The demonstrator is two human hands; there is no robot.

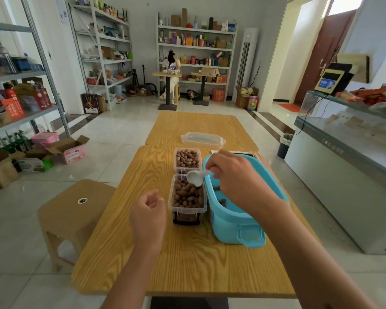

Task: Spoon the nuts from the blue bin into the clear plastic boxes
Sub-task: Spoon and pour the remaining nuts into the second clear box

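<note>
Nuts: brown, shelled; two clear plastic boxes, near (187,197) and far (187,160), both heaped on the wooden table (187,264). Few remain in one blue plastic bin (236,221); task judged nearly complete. Right hand (232,175) grasps one white plastic spoon (195,177), emptied, over near box. Left hand (148,210) loosely curled, holding nothing.

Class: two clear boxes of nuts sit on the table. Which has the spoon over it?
The nearer clear box: the white spoon is over its far end. The farther box has nothing above it.
</note>
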